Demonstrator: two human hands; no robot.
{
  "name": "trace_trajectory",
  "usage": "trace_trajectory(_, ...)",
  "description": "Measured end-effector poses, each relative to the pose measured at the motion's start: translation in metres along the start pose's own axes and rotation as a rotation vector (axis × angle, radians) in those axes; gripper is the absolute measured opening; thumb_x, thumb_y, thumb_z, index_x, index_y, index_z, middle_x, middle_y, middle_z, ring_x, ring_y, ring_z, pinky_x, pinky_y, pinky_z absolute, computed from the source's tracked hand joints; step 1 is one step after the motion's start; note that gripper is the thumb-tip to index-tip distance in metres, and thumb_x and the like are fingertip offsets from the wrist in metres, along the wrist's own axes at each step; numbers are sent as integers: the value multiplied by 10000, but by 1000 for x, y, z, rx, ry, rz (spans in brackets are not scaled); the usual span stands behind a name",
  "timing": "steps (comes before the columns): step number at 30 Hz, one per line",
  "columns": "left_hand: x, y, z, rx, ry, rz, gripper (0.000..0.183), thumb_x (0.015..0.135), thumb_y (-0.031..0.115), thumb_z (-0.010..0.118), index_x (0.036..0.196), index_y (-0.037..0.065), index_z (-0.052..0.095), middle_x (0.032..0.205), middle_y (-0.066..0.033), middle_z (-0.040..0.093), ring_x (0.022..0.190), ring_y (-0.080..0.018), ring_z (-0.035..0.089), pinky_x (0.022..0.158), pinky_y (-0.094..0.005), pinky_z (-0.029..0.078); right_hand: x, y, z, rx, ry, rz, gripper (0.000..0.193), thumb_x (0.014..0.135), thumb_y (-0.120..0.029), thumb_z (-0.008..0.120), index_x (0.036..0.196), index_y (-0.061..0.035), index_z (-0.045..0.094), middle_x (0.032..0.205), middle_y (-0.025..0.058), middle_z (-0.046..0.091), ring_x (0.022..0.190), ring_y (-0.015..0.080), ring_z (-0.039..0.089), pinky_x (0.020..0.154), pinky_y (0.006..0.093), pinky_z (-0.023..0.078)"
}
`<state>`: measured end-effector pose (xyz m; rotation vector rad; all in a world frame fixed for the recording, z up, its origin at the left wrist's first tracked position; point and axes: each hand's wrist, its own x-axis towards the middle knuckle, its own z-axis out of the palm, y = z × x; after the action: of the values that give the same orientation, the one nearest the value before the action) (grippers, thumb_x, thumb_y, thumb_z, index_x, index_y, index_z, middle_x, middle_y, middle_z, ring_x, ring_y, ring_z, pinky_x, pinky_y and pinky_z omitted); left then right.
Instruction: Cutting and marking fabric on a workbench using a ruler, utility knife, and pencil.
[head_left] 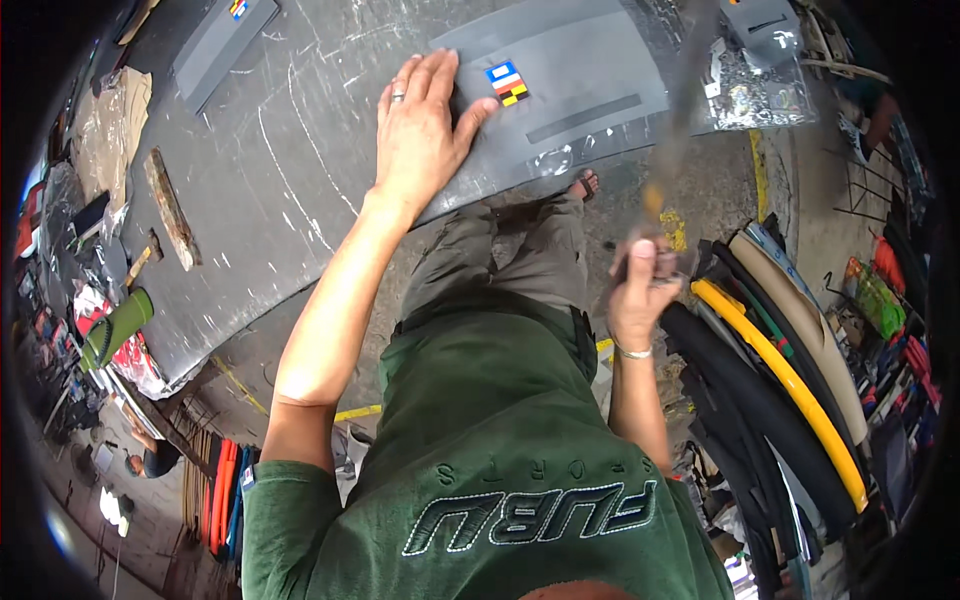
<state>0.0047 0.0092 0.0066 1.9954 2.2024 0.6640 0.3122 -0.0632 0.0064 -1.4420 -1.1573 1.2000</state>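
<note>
My left hand (424,125) lies flat on the left edge of a grey sheet piece (590,65), its fingers stretched out and the thumb apart. Beside that thumb, a small patch (507,83) of blue, white, red, yellow and black is on the sheet. A dark rectangular strip (583,118) runs along the sheet's near side. Off the table's near edge, my right hand (643,295) is closed round the lower end of a long thin tool (672,150). Motion smears this tool, so its exact kind does not show. It rises past the sheet's right side.
The dark, scratched table (290,160) bears another grey piece (222,48), a wooden stick (170,210) and a hammer (145,258). Clear plastic (760,95) lies at the far right. Material rolls, one yellow (785,385), stand right of me. A green roll (125,325) sits left.
</note>
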Motion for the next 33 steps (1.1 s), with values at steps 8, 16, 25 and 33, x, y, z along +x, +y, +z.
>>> trace_trajectory(8,15,-23,-20,-269,255,-27,544,1036,308,596,1458,-9,465,1414,-258,514,1359,-402,485,1143,-458,401,15,6,51,-513,-306,-55,393,985,-344,714,869,11,594,664,90,511,619,172,473,610,334,437)
trace_trajectory(16,25,-29,-18,3,-281,123,868,933,439,687,1538,-73,334,1588,-297,341,1508,-425,300,1259,-553,202,9,-10,69,-678,-275,-93,308,933,-295,754,957,-10,639,759,201,627,705,420,619,660,423,499)
trace_trajectory(25,31,-38,-9,-4,-265,120,895,881,438,738,1538,-43,365,1561,-265,399,1497,-391,343,1261,-533,209,20,-7,91,-419,-232,96,369,927,-331,767,834,10,665,676,207,639,602,336,651,602,408,490)
trace_trajectory(33,30,-33,-11,87,-232,197,1055,794,548,781,1552,-40,342,1581,-262,379,1505,-396,328,1265,-527,198,28,-39,90,-608,-227,105,395,916,-341,793,1017,35,728,843,181,737,762,209,714,727,344,545)
